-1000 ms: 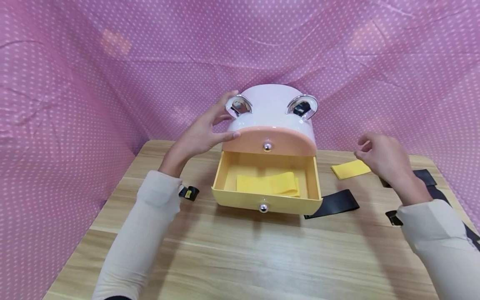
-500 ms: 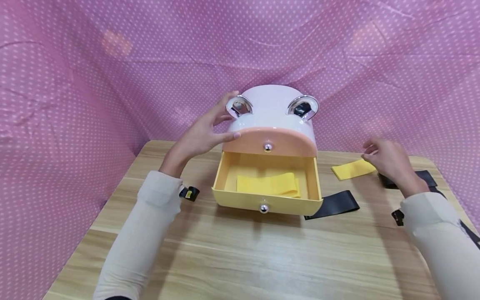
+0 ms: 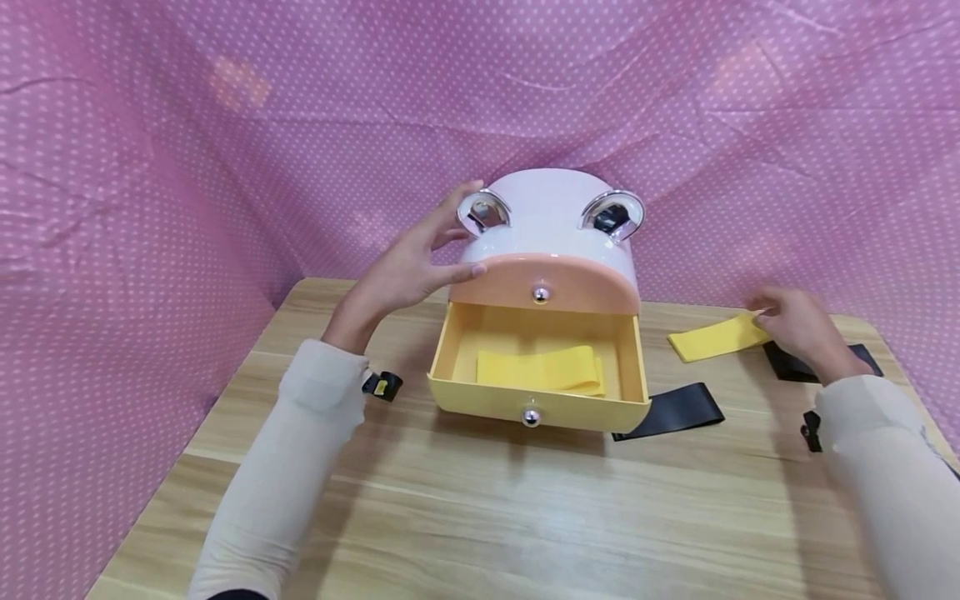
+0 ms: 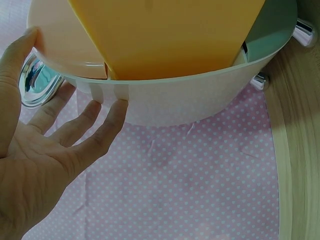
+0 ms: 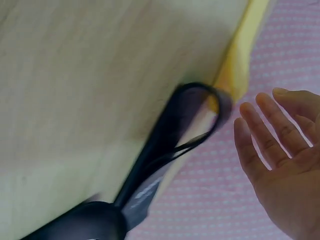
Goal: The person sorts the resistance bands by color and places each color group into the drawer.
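While the left hand (image 3: 405, 267) holds the cabinet (image 3: 551, 204) by its left side, thumb on the peach front (image 3: 510, 283) and fingers along the shell, tabletop (image 3: 495, 517) separates the left sleeve (image 3: 277, 467) from the cabinet's pulled-out drawer (image 3: 480, 401). Inside the drawer, a folded yellow strip (image 3: 536, 371) lies near the front panel. Right of the cabinet, a black band (image 3: 678, 409) extends from the drawer's corner. Farther right of the cabinet, near the table's far edge, a loose yellow strip (image 3: 712, 338) ends at the right hand (image 3: 806, 329). That hand is released, fingers loosely extended; contact with the strip cannot be determined. Another black band (image 3: 787, 363) lies partly beneath it.
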A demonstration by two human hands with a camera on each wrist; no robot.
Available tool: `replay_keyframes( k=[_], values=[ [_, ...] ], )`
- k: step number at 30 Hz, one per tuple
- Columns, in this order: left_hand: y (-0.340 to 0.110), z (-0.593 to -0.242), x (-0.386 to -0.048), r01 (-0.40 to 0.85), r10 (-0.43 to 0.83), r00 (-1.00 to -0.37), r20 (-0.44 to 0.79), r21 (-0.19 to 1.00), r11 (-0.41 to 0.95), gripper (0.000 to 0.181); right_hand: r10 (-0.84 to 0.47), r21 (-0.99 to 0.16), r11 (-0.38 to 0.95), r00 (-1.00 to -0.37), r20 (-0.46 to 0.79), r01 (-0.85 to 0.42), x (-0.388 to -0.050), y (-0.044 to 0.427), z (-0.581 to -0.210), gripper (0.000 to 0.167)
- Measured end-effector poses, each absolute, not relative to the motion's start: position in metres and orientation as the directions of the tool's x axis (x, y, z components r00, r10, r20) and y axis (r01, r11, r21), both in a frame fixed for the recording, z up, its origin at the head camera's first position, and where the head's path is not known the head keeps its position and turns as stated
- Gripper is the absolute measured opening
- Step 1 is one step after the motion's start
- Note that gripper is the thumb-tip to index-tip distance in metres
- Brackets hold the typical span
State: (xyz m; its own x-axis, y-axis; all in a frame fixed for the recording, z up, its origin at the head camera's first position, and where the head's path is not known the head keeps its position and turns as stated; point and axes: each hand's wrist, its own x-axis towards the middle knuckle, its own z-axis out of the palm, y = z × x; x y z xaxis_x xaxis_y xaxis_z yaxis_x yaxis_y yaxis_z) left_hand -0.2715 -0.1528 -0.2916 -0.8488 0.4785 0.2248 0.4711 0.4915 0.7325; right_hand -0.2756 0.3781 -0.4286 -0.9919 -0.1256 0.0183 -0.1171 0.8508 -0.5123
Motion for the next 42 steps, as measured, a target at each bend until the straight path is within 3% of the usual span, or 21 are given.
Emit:
replay_keyframes(
  k=[17,32,42],
  values=[
    [-0.151,-0.293,-0.271,0.459,0.479,-0.852,0.211,0.741,0.49,0.097,-0.054,-0.538,0.842,-0.998,-0.042,-0.024,-0.276,0.398,-0.445,0.038],
    [-0.152,-0.291,-0.27,0.462,0.474,-0.855,0.212,0.728,0.506,0.097,-0.041,-0.547,0.837,-0.999,-0.013,-0.027,-0.278,0.393,-0.446,0.039],
    [-0.154,-0.291,-0.27,0.449,0.471,-0.859,0.202,0.741,0.5,0.097,-0.106,-0.533,0.842,-0.994,-0.007,-0.086,-0.279,0.382,-0.435,0.036]
  ],
)
